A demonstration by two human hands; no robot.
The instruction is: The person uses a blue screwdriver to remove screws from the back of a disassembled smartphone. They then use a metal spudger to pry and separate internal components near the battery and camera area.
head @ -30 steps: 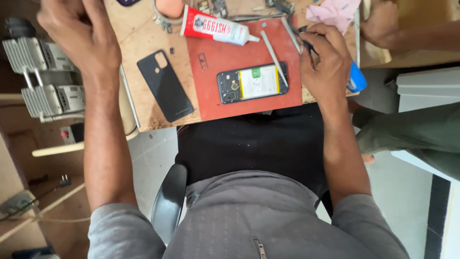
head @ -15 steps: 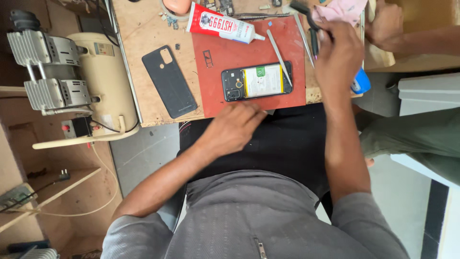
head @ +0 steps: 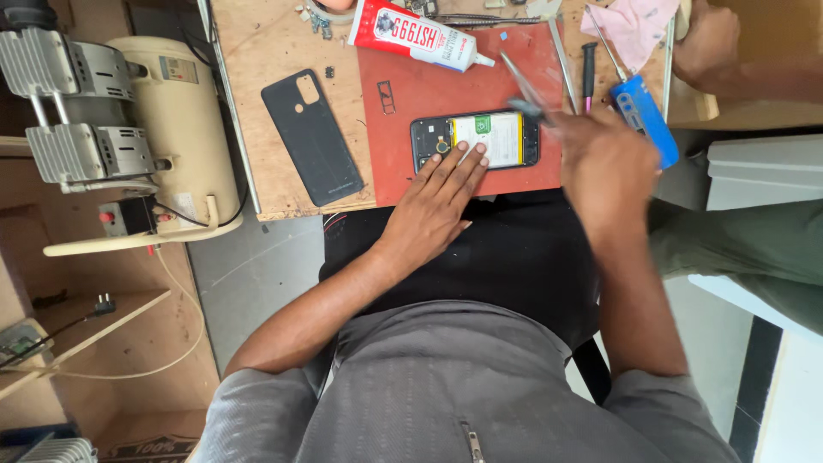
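Your left hand (head: 433, 206) lies flat, fingers open, pressing the phone (head: 474, 140) on the red mat (head: 411, 111) nr the bench front edge. Right hand (head: 604, 163), blurred, is closed round tweezers (head: 523, 86) above the phone's right end.

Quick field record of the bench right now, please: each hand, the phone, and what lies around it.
left hand: fingertips resting on the opened phone
right hand: holding tweezers, tips above the phone's right end; blurred
phone: back off, lying on the red mat
back cover: on the wooden bench, left of the mat
glue tube: at the mat's far edge
blue screwdriver: right of the mat
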